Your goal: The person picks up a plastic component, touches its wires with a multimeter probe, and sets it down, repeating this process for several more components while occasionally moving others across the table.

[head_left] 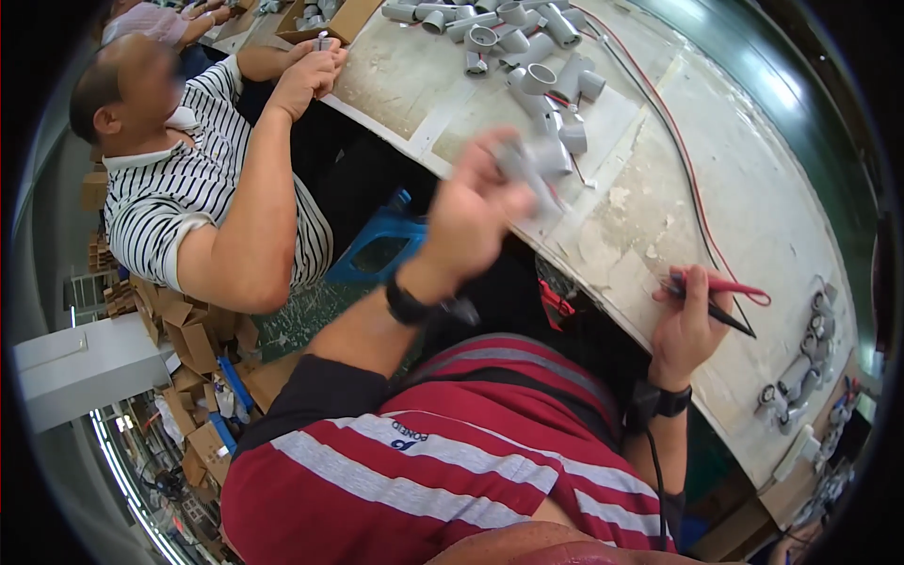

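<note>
My left hand, smeared by motion, is closed on a grey tube-shaped plastic part above the table's near edge. Thin wires seem to hang from that part, though blur hides the detail. Farther right, my right hand grips a pair of test probes over the edge of the table. One is a red probe, the other a black probe with its pointed end toward the lower right. A red and a black cable run across the tabletop from the far side toward these probes.
The worn pale table carries a heap of grey tube parts at its far side. More small parts with dark round pieces stand in rows at right. A co-worker in a striped shirt sits at left beside a blue stool.
</note>
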`<state>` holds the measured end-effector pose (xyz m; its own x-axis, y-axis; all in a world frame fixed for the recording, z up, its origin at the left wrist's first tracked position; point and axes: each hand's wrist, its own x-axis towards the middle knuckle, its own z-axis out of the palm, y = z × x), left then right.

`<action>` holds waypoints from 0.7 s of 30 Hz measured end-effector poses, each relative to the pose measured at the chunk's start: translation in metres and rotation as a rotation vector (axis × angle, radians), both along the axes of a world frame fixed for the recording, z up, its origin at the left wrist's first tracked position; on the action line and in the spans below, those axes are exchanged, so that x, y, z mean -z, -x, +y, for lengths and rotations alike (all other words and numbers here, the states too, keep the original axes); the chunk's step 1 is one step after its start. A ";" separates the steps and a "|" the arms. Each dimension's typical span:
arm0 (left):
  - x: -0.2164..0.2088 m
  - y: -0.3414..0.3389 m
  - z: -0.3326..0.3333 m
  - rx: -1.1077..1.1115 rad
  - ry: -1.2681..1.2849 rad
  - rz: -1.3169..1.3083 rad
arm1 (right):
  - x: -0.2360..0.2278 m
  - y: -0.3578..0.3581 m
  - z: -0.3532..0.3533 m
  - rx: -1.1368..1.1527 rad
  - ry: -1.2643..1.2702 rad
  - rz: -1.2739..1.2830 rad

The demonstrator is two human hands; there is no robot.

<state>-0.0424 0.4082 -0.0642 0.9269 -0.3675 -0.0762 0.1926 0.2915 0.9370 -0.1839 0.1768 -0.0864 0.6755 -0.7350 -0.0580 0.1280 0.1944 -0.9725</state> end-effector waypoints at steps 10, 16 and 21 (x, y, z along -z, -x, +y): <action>0.039 -0.081 0.036 -0.447 -1.233 -0.974 | 0.001 0.000 0.001 -0.053 0.054 -0.006; 0.024 -0.060 -0.024 0.023 -1.439 -1.216 | 0.004 0.000 0.002 -0.071 0.041 -0.007; 0.043 -0.106 -0.051 0.156 -1.454 -1.170 | -0.001 0.002 -0.001 -0.061 0.044 0.011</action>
<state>0.0641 0.3575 -0.1069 0.7033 -0.6822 0.1997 -0.7042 -0.7071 0.0644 -0.1857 0.1760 -0.0853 0.7184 -0.6948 -0.0343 0.1063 0.1583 -0.9817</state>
